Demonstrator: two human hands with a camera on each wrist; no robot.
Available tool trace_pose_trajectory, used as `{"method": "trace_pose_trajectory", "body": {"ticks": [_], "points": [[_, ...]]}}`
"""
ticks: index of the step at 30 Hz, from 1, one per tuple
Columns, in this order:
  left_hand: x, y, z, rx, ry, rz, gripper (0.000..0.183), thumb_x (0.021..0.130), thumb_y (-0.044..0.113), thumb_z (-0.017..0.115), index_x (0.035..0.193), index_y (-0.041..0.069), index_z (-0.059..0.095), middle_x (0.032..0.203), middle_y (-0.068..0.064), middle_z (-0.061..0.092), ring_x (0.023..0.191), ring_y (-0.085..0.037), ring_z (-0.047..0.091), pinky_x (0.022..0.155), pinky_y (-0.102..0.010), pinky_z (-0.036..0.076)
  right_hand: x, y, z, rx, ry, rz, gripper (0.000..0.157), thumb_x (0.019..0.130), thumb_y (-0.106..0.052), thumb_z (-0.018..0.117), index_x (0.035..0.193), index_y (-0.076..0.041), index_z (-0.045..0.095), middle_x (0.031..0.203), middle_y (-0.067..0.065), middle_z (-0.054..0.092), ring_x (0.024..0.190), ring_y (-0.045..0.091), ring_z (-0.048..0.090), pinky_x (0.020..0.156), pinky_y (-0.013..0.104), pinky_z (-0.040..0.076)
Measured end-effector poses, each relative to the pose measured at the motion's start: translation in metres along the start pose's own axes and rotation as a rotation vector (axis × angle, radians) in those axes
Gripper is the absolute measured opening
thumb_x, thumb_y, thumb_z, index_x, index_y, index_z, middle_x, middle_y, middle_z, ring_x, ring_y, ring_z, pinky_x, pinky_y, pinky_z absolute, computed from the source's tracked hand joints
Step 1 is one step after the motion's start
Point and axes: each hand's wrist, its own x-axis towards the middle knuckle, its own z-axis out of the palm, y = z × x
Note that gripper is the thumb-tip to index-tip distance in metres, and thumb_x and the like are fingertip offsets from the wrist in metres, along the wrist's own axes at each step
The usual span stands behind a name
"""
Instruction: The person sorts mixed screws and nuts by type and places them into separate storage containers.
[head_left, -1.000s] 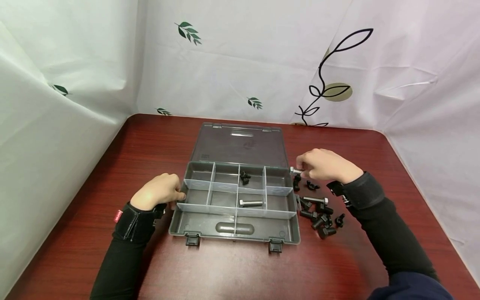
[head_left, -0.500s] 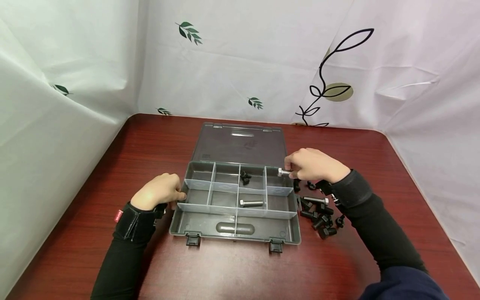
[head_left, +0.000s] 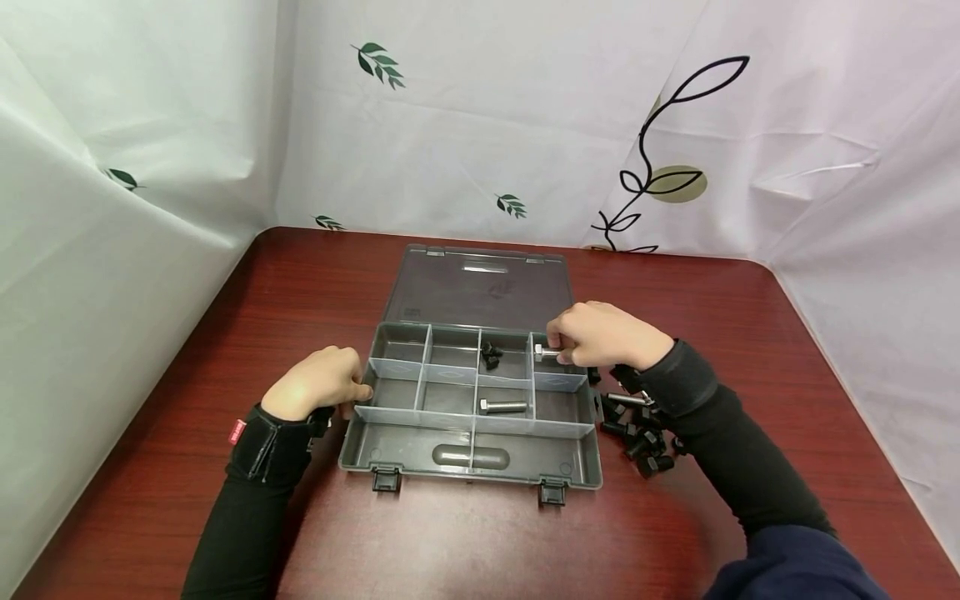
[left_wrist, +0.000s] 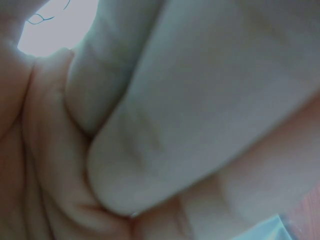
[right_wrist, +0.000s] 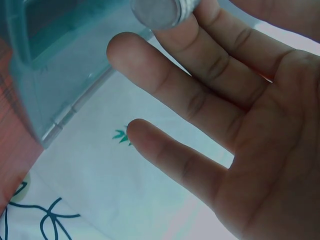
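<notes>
A grey plastic compartment box (head_left: 416, 439) lies with its lid folded back. My right hand (head_left: 611, 333) pinches a silver hex bolt (head_left: 545, 352) over the back right compartment, head toward the left. In the right wrist view, the bolt's round end (right_wrist: 159, 12) shows near the fingertips, while the other fingers spread apart. At the box's left wall, my left hand (head_left: 318, 385) grips the edge, thumb over the rim; its curled fingers (left_wrist: 165, 115) fill the left wrist view. Another silver bolt (head_left: 502, 407) lies in a middle-row compartment, and small black wing-shaped pieces (head_left: 491, 356) lie in a back one.
Right of the box, a pile of black bolts (head_left: 637, 442) lies on the red-brown table (head_left: 465, 542), with a silver bolt (head_left: 626, 399) on top. The transparent lid (head_left: 480, 292) extends behind the box. White patterned cloth (head_left: 450, 125) hangs behind and at both sides.
My right hand has carried the silver bolt leftward from beside the box to over the back right compartment, and slightly lower. The left hand has stayed at the box's left edge.
</notes>
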Motion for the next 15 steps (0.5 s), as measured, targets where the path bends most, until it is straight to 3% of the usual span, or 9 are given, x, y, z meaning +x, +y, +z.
{"method": "trace_pose_trajectory", "body": {"ticks": [15], "points": [[-0.001, 0.001, -0.001, -0.011, -0.005, -0.007, 0.029, 0.083, 0.017, 0.060, 0.053, 0.015, 0.060, 0.048, 0.005, 0.055, 0.048, -0.012, 0.053, 0.053, -0.031, 0.042, 0.014, -0.016, 0.005, -0.032, 0.024, -0.080, 0.009, 0.078, -0.011, 0.063, 0.081, -0.018, 0.059, 0.068, -0.010, 0.049, 0.060, 0.009, 0.045, 0.062, 0.031, 0.039]]}}
